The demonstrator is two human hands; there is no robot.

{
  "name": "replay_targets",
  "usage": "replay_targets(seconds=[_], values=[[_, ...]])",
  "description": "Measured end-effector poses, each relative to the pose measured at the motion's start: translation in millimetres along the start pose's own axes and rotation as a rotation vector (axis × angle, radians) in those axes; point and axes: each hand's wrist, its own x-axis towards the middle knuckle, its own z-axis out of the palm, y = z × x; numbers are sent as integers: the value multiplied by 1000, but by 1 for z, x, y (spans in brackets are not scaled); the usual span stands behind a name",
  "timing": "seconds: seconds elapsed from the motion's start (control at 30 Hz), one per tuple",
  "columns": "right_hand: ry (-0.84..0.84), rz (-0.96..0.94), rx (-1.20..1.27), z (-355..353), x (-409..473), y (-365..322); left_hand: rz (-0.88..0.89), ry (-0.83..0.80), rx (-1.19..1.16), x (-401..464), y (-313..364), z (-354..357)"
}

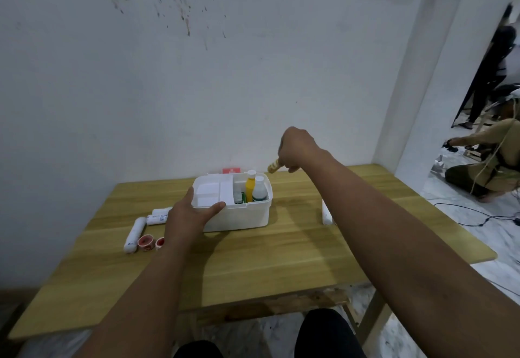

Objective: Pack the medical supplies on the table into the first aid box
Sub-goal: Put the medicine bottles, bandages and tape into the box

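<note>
The white first aid box (239,217) stands open in the middle of the wooden table (253,267). A white tray fills its left side; a yellow bottle (250,187) and a white bottle (259,190) stand upright in its right side. My left hand (188,217) grips the box's front left corner, thumb on the rim. My right hand (295,149) is raised above the box's back right corner and holds a small tan roll (273,167). Left of the box lie white wrapped bandage rolls (135,234) and two red-centred tape rolls (145,242).
A white tube (326,213) lies on the table right of the box. A red lid part (231,170) shows behind the box against the white wall. At the far right a person crouches on the floor among cables.
</note>
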Motion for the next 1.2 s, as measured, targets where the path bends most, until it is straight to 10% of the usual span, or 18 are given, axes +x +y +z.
replay_targets(seconds=[0.47, 1.2], values=[[-5, -340, -274, 66, -18, -55, 3, 4, 6, 1, 0, 3], [-233, -254, -424, 106, -2, -60, 14, 16, 21, 6, -8, 5]])
